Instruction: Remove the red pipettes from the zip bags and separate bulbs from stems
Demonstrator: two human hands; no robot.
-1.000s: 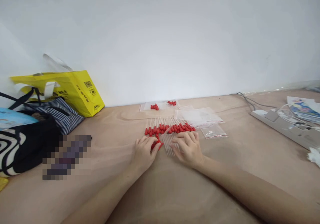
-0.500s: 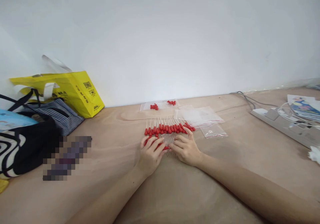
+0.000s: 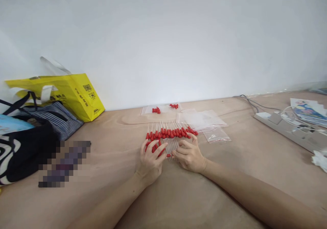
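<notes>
Cupping half-open over red bulbs [image 3: 154, 148], the left hand [image 3: 150, 161] is hiding any grip; the right hand [image 3: 189, 154], fingers curled, is touching a single red bulb [image 3: 169, 155], hold unclear, beside clear tubes [image 3: 171, 144] lying just before a row of red-bulbed droppers [image 3: 171, 133].

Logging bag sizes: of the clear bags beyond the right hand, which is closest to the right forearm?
The small clear bag, lying right of the red bulb row. The larger clear bags lie farther back.

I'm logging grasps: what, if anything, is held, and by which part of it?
The right grip seems to pinch a red piece by one end. The left grip covers other red pieces; any hold is hidden.
</notes>
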